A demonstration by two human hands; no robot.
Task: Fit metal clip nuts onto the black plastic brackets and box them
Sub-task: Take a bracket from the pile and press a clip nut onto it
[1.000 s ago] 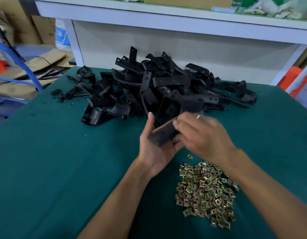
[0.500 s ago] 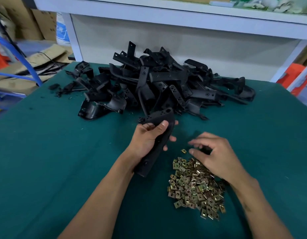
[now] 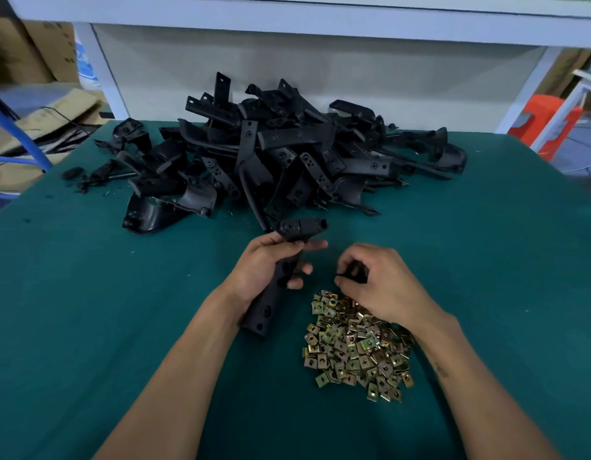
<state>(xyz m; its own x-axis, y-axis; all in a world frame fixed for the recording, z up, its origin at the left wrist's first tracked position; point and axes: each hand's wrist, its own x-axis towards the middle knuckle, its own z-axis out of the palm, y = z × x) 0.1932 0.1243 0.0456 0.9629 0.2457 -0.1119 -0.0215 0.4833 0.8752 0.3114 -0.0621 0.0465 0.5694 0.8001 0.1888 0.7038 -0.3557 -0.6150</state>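
Observation:
My left hand [image 3: 266, 272] grips a long black plastic bracket [image 3: 281, 277] by its middle, holding it upright over the green table; its top end points right. My right hand [image 3: 377, 283] hovers at the far edge of a pile of brass-coloured metal clip nuts [image 3: 357, 346], fingers curled inward. What those fingertips pinch is too dark and small to make out. A large heap of black brackets [image 3: 281, 154] lies behind both hands.
The green table top [image 3: 88, 310] stretches left and right of my arms. Small black scraps [image 3: 85, 179] lie at the far left. A white shelf frame [image 3: 101, 71] stands behind the heap. An orange stool [image 3: 546, 121] sits off the table's right corner.
My hands have separated: the right one left the bracket and dropped to the clip nut pile, curling its fingers. The left hand turned the bracket upright.

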